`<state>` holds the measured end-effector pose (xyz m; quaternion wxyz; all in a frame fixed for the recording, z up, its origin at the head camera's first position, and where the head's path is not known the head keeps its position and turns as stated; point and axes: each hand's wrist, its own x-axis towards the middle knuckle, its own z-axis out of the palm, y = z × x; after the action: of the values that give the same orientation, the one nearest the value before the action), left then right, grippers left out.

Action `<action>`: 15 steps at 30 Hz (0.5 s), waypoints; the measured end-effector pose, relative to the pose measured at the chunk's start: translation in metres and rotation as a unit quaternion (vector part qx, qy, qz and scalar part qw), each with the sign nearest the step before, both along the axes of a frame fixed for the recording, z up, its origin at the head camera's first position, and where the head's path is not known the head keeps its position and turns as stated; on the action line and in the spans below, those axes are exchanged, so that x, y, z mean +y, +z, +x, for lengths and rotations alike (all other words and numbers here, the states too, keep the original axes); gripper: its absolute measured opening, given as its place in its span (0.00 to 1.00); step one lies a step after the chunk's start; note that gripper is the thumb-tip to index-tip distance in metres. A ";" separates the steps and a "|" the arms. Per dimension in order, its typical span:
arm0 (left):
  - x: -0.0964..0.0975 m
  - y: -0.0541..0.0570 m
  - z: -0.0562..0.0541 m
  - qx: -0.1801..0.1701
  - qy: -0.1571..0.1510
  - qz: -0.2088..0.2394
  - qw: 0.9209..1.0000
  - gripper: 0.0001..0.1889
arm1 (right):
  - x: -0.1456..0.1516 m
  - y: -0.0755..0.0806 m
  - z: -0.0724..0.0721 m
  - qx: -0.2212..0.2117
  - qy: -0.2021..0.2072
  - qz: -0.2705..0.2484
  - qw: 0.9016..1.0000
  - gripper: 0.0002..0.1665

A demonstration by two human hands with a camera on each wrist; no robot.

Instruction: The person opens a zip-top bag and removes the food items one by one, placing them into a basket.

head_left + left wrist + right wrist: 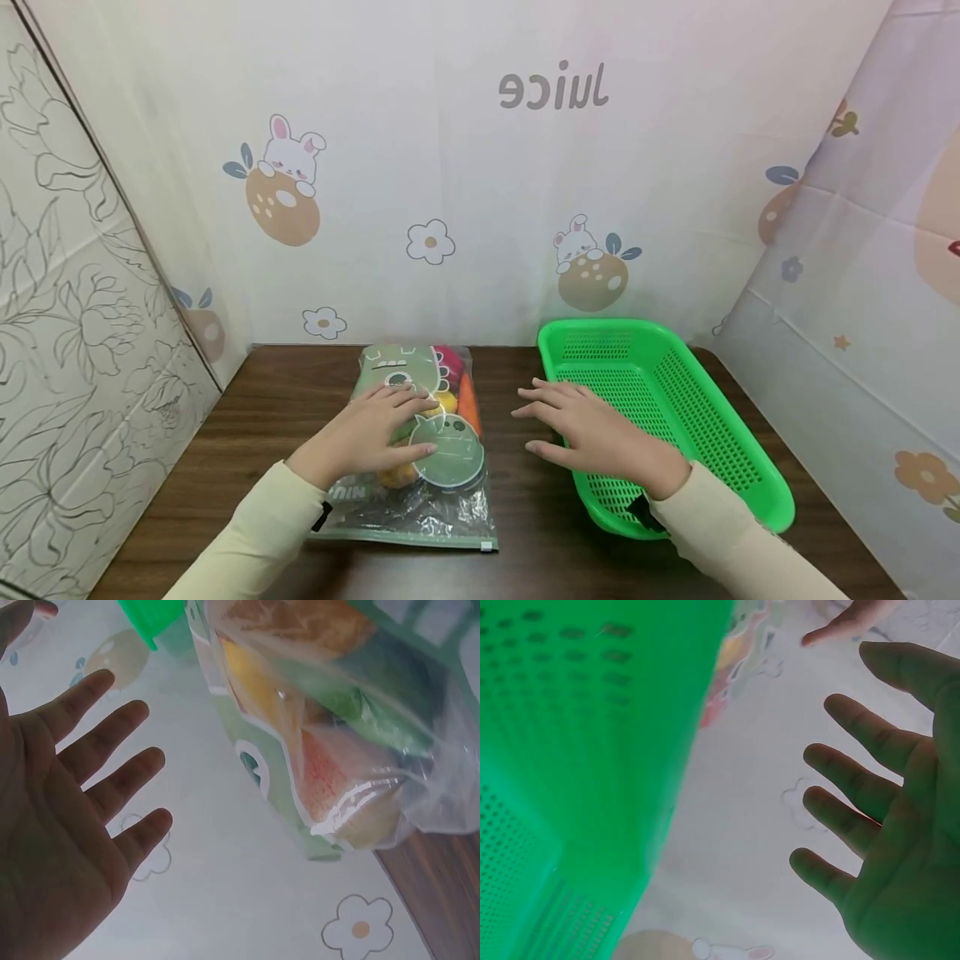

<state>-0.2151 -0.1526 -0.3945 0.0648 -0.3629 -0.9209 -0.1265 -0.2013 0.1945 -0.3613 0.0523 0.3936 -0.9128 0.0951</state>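
A clear zip bag [450, 521] with green cartoon prints lies on the table, its slider strip toward the near edge. Through the plastic show colourful produce-like pieces, among them an orange carrot-shaped one [468, 404] and a yellow one [444, 403]. Over the bag hovers my left hand [375, 429], fingers spread and holding nothing; the left wrist view shows its bare palm [60, 825] beside the bag. To the right stands a green plastic basket [750, 454] with perforated walls and nothing inside. My right hand [588, 429], fingers apart and nothing in it, is above the basket's left rim.
The dark wooden table [285, 400] carries both things. Behind it hangs a pale printed curtain [480, 167] with rabbits and flowers, and more printed cloth [847, 333] borders the right side. A panel with line-drawn flowers [82, 333] stands at the left.
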 end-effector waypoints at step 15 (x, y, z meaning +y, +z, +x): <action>0.023 -0.006 0.014 0.007 -0.071 -0.021 0.997 0.27 | -0.027 -0.002 0.023 -0.046 0.022 0.001 0.999 0.27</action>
<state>-0.2013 -0.1299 -0.4008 0.0549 -0.4299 -0.8946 -0.1091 -0.1787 0.1677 -0.3631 0.0081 0.4087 -0.9056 0.1132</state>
